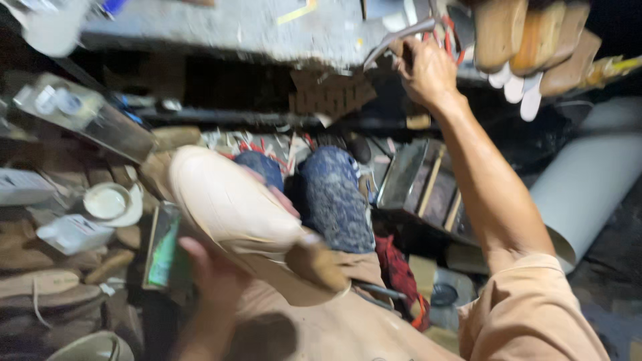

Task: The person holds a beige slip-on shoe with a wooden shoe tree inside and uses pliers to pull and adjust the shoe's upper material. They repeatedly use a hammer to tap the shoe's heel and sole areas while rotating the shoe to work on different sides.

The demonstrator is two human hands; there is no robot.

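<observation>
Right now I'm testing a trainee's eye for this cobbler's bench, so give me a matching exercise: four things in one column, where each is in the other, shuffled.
Things:
1. right hand
2. left hand
3. pale shoe upper
4. wooden shoe lasts

Places:
A. low in view, under the shoe, holding it
B. upper right corner, in a row on the shelf
C. raised to the shelf edge, closed on a curved metal tool
D. centre, over the knees in blue trousers

Pairs: 1-C, 2-A, 3-D, 4-B
</observation>
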